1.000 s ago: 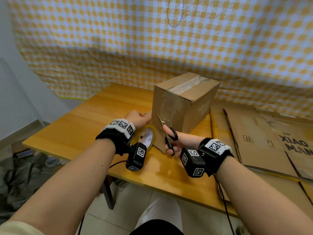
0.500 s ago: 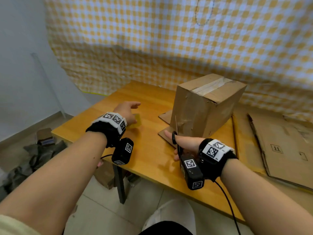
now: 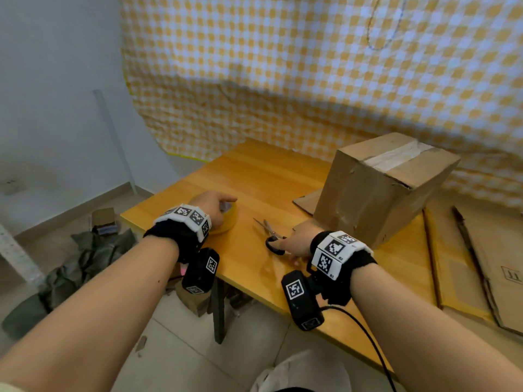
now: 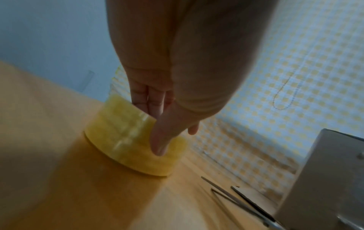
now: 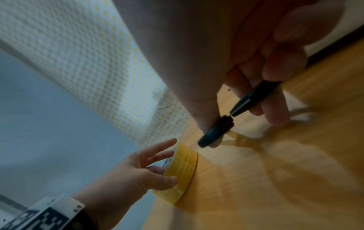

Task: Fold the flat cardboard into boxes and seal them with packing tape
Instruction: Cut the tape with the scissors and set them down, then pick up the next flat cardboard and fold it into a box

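Note:
A taped-up cardboard box (image 3: 382, 193) stands on the wooden table (image 3: 254, 176); its grey side shows in the left wrist view (image 4: 325, 186). The yellow tape roll (image 3: 228, 222) (image 4: 133, 147) (image 5: 181, 175) lies flat near the table's left corner. My left hand (image 3: 210, 206) (image 4: 157, 109) (image 5: 141, 169) pinches it, thumb on the outer wall, fingers in the core. The black-handled scissors (image 3: 268, 230) (image 4: 236, 200) (image 5: 214, 132) lie on the table left of the box, blades slightly apart. My right hand (image 3: 300, 244) (image 5: 256, 77) holds their handles.
Flat cardboard sheets (image 3: 495, 264) cover the table's right side. A cardboard flap (image 3: 305, 199) sticks out from under the box. A checked yellow curtain (image 3: 311, 80) hangs behind. Bags and small boxes (image 3: 85, 256) lie on the floor to the left.
My left hand has carried the tape roll leftward and laid it flat on the table. My right hand has lowered the scissors from the box's edge onto the tabletop.

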